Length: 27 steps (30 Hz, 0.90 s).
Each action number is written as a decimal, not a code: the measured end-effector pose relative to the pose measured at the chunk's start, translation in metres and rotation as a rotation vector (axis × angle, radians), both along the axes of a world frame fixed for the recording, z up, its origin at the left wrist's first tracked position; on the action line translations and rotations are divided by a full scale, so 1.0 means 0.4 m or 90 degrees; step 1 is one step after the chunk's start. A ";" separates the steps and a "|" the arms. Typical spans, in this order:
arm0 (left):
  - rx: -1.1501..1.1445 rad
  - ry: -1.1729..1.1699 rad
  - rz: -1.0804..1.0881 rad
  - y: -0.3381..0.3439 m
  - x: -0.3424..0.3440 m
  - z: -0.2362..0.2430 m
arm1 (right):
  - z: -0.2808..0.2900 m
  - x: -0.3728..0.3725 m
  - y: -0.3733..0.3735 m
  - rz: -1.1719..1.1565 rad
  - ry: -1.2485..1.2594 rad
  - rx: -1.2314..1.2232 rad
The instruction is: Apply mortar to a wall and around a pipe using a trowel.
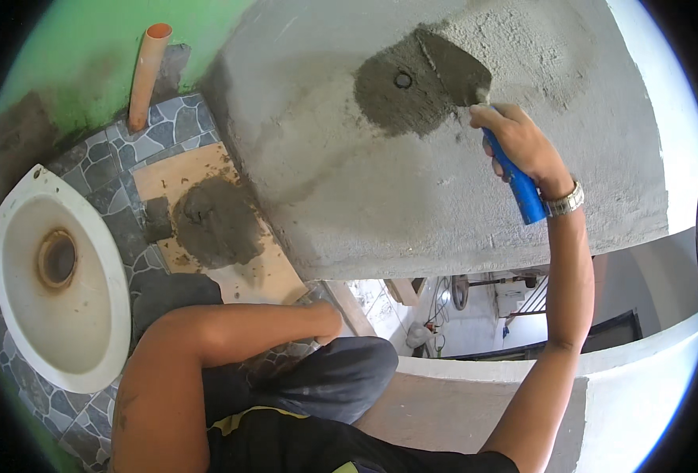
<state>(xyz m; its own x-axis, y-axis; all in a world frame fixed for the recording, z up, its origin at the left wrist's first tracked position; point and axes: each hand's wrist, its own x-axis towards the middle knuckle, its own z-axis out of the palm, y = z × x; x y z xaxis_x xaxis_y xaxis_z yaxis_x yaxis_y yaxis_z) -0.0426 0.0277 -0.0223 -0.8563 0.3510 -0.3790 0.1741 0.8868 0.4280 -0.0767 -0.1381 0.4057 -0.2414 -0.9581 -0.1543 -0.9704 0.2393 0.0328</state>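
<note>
My right hand (516,142) is closed around the blue handle of a pointed trowel (459,72). Its blade lies flat against a dark patch of wet mortar (388,98) on the grey plastered wall (349,189). Just left of the blade, a small round pipe opening (403,80) shows in the patch. My left hand (325,320) is bent down at the wrist beside my raised knee, with its fingers mostly hidden. Beyond my left forearm, a heap of mortar (219,221) sits on a wooden board (266,282).
A white toilet bowl or basin (61,331) lies at the left on stone-patterned tiles (187,122). An orange pipe (145,79) stands by the green wall (97,47). Below the plastered wall, an opening shows cables and clutter (436,319) on a lower floor.
</note>
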 end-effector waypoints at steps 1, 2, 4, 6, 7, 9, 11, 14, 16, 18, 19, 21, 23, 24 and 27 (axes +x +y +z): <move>0.004 0.004 -0.002 0.008 -0.020 -0.022 | 0.005 0.003 -0.015 -0.002 0.004 0.004; 0.020 0.035 -0.003 0.009 -0.025 -0.053 | 0.003 0.007 -0.032 -0.003 0.032 -0.017; 0.039 0.069 -0.013 0.018 -0.023 -0.070 | 0.000 -0.004 -0.060 0.108 0.085 -0.032; 0.048 0.098 0.014 -0.007 0.002 -0.026 | 0.009 0.007 -0.088 0.049 0.058 -0.096; 0.048 0.098 0.018 -0.013 0.015 -0.012 | 0.010 0.020 -0.107 0.008 0.023 -0.166; 0.072 0.081 -0.002 -0.021 0.032 0.026 | 0.019 0.016 -0.105 0.017 0.021 -0.165; 0.062 0.084 0.010 -0.015 0.035 0.025 | 0.010 0.039 -0.076 -0.002 0.108 -0.125; 0.048 0.075 0.020 -0.033 0.051 0.023 | -0.047 0.052 -0.034 0.071 0.201 -0.015; 0.046 0.067 0.020 -0.034 0.053 0.022 | -0.056 0.084 -0.033 -0.010 0.172 0.003; 0.045 0.046 0.007 -0.023 0.033 0.017 | -0.027 0.076 -0.032 0.035 0.202 0.006; 0.048 0.044 0.007 -0.017 0.025 0.014 | -0.015 0.076 -0.030 0.035 0.200 0.008; 0.067 0.027 0.054 -0.004 0.018 0.003 | 0.003 0.087 -0.022 -0.027 0.196 -0.034; 0.075 0.036 0.039 -0.017 0.026 0.028 | 0.010 0.092 -0.003 -0.053 0.205 -0.050; 0.080 0.043 0.025 -0.023 0.032 0.040 | 0.009 0.090 0.010 -0.019 0.206 -0.057; 0.058 0.008 0.012 -0.047 0.045 0.065 | -0.001 0.074 0.001 -0.033 0.154 -0.067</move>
